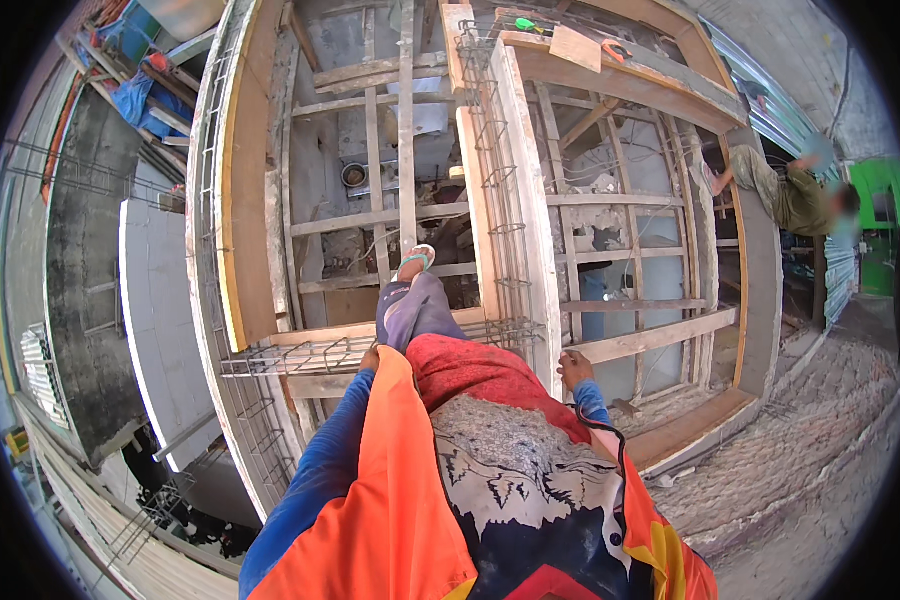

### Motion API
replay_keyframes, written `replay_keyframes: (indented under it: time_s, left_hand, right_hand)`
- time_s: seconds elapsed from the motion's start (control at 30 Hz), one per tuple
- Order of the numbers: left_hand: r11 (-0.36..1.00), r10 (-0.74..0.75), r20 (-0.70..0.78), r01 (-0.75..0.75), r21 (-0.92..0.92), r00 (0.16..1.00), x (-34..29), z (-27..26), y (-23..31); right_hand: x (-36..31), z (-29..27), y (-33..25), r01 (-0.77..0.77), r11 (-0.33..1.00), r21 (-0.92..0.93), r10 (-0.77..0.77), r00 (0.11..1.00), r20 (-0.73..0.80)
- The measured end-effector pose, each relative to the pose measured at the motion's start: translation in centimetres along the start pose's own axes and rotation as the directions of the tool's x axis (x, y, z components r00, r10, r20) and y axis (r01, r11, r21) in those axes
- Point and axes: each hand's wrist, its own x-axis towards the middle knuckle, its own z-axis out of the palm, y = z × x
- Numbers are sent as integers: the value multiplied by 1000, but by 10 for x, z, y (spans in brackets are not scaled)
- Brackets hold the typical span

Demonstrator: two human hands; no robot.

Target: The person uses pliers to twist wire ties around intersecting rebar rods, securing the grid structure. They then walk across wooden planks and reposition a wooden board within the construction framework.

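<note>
My left hand hangs beside my bent leg, next to the orange vest; its fingers are mostly hidden. My right hand is beside the upright formwork board, fingers loosely bent and apart, with nothing visible in them. Whether it touches the board I cannot tell. One foot in a light sandal stands on a long narrow timber that runs away from me over an open bay. Near my legs, a steel rebar cage crosses between the boards.
Crossed wooden battens span the bays, with gaps down to a lower level. A cut board and a green tool lie on the far beam. Another person works at the right. White wall panels stand at the left.
</note>
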Motion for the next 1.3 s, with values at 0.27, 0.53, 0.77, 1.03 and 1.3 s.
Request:
replay_keyframes:
  time_s: [0.27,0.53,0.77,1.03,1.3]
  left_hand:
    - [986,-4,32,-1,170,999,48,-39,41]
    - [988,156,194,-151,-38,968,66,-105,143]
    - [694,443,472,-625,357,762,138,-100,156]
    - [521,463,592,-743,421,660,174,-87,211]
    - [993,110,499,-119,-14,860,172,-71,271]
  right_hand:
    - [-45,33,83,-33,992,118,58,975,-214]
    - [-101,82,71,-153,951,268,211,956,-204]
    - [-129,108,87,-235,873,428,379,878,-291]
    - [-137,159,102,-287,848,445,471,792,-387]
    - [-138,184,108,-352,753,556,590,735,-334]
